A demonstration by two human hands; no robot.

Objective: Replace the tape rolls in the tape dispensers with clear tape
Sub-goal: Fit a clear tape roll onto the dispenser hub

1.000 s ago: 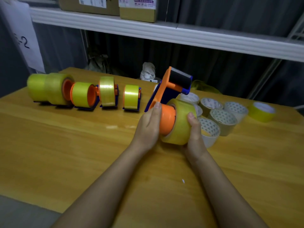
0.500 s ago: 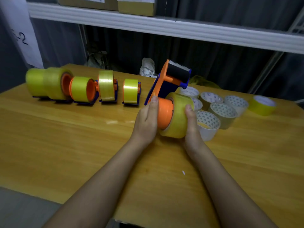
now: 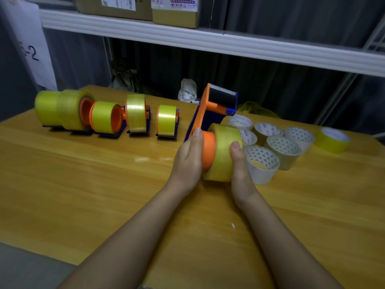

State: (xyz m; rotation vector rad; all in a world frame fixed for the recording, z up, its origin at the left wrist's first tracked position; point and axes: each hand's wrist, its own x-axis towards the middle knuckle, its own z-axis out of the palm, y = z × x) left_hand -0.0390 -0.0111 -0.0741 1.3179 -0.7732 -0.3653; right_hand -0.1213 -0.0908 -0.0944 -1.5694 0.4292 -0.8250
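Observation:
An orange and blue tape dispenser [image 3: 210, 110] stands tilted at the table's middle, its black toothed cutter pointing up. A yellow-tinted clear tape roll [image 3: 224, 151] sits part-way on the dispenser's orange hub [image 3: 208, 150]. My left hand [image 3: 188, 159] holds the dispenser's orange side beside the hub, fingers hidden behind it. My right hand [image 3: 239, 163] grips the roll from the right, thumb on its outer face. Several other dispensers loaded with yellow rolls [image 3: 135, 115] stand in a row at the left.
Several white and brown-cored tape rolls [image 3: 262, 163] stand crowded just right of my right hand, with one yellow roll [image 3: 333, 140] further right. The wooden table [image 3: 83, 184] carries all of it. A white shelf [image 3: 208, 40] with cardboard boxes runs overhead behind.
The yellow roll has slid a little to the right along the orange hub, baring more of the hub. Both hands keep their hold on dispenser and roll.

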